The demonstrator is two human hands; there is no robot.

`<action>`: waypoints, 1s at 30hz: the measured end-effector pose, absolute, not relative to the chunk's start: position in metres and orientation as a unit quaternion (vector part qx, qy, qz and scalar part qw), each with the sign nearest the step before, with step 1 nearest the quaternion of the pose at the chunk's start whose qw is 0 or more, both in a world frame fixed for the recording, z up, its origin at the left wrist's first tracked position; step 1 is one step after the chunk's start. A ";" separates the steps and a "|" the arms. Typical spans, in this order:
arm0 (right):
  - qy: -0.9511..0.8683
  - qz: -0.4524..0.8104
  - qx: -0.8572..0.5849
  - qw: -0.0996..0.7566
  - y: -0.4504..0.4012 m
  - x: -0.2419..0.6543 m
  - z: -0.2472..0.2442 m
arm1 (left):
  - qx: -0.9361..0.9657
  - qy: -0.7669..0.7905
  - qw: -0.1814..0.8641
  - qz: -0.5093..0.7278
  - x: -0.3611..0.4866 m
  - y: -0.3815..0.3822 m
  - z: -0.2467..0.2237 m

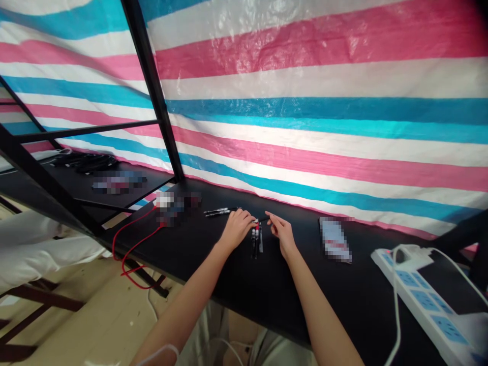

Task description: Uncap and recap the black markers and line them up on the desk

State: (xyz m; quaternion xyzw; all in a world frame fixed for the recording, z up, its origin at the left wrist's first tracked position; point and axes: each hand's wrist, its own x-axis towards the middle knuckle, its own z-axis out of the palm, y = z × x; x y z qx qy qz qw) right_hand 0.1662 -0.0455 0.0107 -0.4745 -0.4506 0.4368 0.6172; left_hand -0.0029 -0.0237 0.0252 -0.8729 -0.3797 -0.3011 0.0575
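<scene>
On the black tabletop (282, 295), several dark pens with red and white parts (255, 237) lie side by side in front of me. My left hand (240, 226) rests over their far ends, its fingers bent and touching them. My right hand (279, 229) is just to the right, thumb and fingers pinched round a thin dark pen part (264, 219) that points toward the left hand. Beyond my left hand, more dark pens (221, 211) lie flat on the table.
At the right are a blurred packet (335, 240) and a white power strip (423, 300) with cables. Red cables (127, 239) hang over the left edge near blurred items. A black metal frame (152, 91) and striped sheeting (305, 117) stand behind.
</scene>
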 end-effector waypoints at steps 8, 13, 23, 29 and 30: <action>-0.335 0.293 -0.532 0.720 -0.038 0.189 0.005 | -0.846 -0.420 0.102 -0.313 -0.007 -0.021 0.024; -0.260 0.264 -0.558 0.742 -0.035 0.214 -0.002 | -0.821 -0.465 0.090 -0.318 -0.008 -0.019 0.025; -0.562 0.218 -0.650 0.462 -0.039 0.190 -0.002 | -0.840 -0.518 -0.049 -0.156 -0.009 -0.014 0.019; -0.579 0.230 -0.659 0.422 -0.038 0.185 -0.006 | -0.849 -0.510 -0.082 -0.109 -0.007 -0.018 0.022; -0.580 0.238 -0.657 0.418 -0.037 0.184 -0.006 | -0.850 -0.508 -0.085 -0.107 -0.008 -0.018 0.022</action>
